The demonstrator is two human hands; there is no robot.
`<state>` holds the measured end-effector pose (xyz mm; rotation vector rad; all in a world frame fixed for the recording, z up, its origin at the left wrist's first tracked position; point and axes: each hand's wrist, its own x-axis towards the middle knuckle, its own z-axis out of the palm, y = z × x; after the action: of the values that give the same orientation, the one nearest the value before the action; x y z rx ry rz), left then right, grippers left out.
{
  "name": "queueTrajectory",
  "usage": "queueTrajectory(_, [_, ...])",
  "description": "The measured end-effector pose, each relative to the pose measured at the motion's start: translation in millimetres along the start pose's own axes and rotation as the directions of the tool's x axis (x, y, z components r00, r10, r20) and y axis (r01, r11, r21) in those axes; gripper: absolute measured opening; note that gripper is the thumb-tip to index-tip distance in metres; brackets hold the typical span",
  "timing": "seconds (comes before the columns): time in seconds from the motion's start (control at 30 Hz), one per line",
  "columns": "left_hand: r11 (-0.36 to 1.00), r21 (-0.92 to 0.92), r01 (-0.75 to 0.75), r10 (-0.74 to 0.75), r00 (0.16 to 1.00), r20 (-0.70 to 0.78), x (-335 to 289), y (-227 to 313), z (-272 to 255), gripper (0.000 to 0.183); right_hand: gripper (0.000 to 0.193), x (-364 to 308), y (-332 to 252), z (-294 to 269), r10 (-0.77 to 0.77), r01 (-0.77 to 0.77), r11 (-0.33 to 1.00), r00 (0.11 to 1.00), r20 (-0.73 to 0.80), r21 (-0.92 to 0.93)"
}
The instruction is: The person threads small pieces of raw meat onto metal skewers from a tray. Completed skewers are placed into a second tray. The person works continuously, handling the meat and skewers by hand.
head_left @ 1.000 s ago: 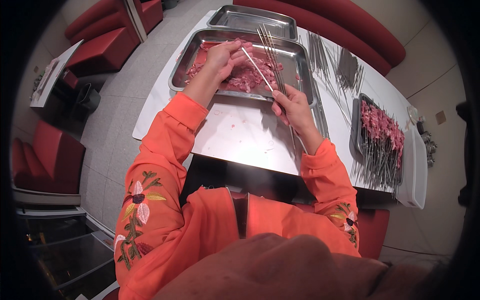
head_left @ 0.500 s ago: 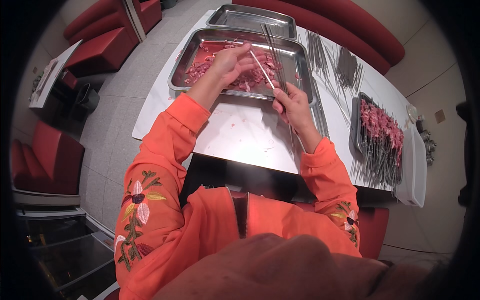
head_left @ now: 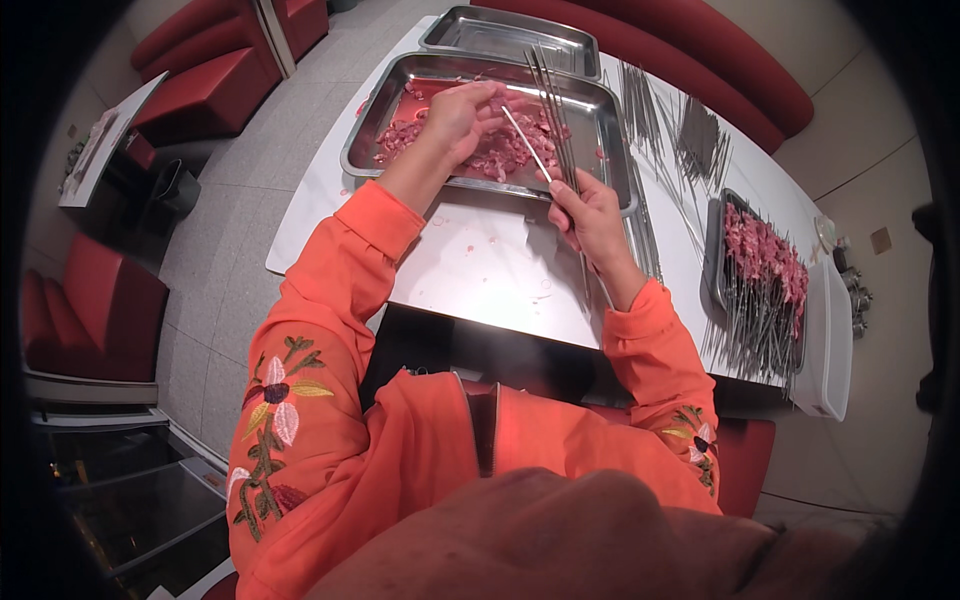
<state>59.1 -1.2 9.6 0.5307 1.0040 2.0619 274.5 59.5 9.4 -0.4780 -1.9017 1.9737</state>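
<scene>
While the left hand (head_left: 465,122) hovers over the large metal tray (head_left: 588,125), inside its raised rim, the right hand (head_left: 592,215) is at the near rim close to the right corner, closed around a bundle of thin metal skewers (head_left: 556,112). The bundle points away from the person, crossing above the tray's right half, and one bright skewer (head_left: 529,144) slants from the right hand toward the left. The left hand's fingers are curled near that skewer's tip; whether they pinch anything cannot be told. Pieces of raw meat (head_left: 505,155) lie in the tray's middle and left, with metal floor showing at its right end. A second metal tray (head_left: 505,45) stands just beyond the far rim. Between the near rim and the edge of the white table (head_left: 470,262) runs a wide strip of tabletop with small wet spots. To the right, loose skewers (head_left: 702,142) lie flat; farther right, a dark tray (head_left: 714,245) of skewered meat (head_left: 762,250) stands beside a white bin (head_left: 828,345).
</scene>
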Motion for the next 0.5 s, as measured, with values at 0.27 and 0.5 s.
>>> queueTrajectory(0.27, [0.996, -0.073, 0.053, -0.052, 0.999, 0.012, -0.5, 5.0, 1.1, 0.025, 0.025, 0.6, -5.3, 1.2, -0.016, 0.016, 1.0, 1.0, 0.004, -0.027])
queueTrajectory(0.5, [0.995, -0.074, 0.067, -0.066, 0.998, 0.026, -7.8, -3.2, 7.6, 0.024, 0.025, 1.9, 0.4, 3.1, -0.026, 0.028, 0.995, 0.999, -0.02, 0.1])
